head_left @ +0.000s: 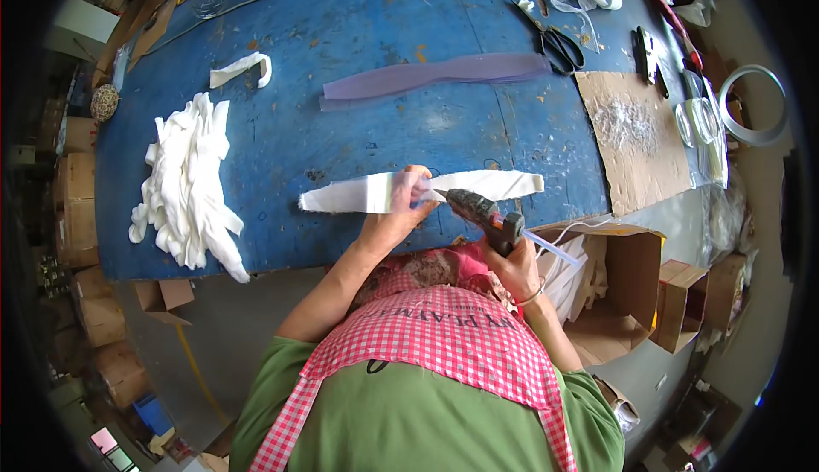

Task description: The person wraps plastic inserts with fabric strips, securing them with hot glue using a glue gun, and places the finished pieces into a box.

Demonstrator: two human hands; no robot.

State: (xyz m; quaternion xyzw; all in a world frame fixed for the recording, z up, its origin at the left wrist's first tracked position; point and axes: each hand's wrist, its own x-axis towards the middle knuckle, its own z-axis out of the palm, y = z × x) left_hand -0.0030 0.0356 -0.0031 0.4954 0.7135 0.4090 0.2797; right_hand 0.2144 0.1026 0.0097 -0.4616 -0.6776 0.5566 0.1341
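Observation:
A long white fabric strip (341, 195) with tapered ends lies crosswise near the table's front edge. My left hand (399, 214) is closed on its middle, where a see-through piece seems to overlap the cloth. In my right hand (515, 270) is a dark hot glue gun (479, 211), gripped by its handle. Its nozzle points left and sits close to my left fingertips, over the strip. A translucent glue stick (554, 248) juts from the gun's back end. Whether glue is coming out is too small to tell.
Farther back lies a stack of clear purplish plastic strips (435, 79), beside black scissors (563, 49). White cloth strips (188, 182) are piled at left, near one curled strip (241, 71). Glue-smeared cardboard (636, 135) covers the right corner. An open carton (618, 288) stands below the edge.

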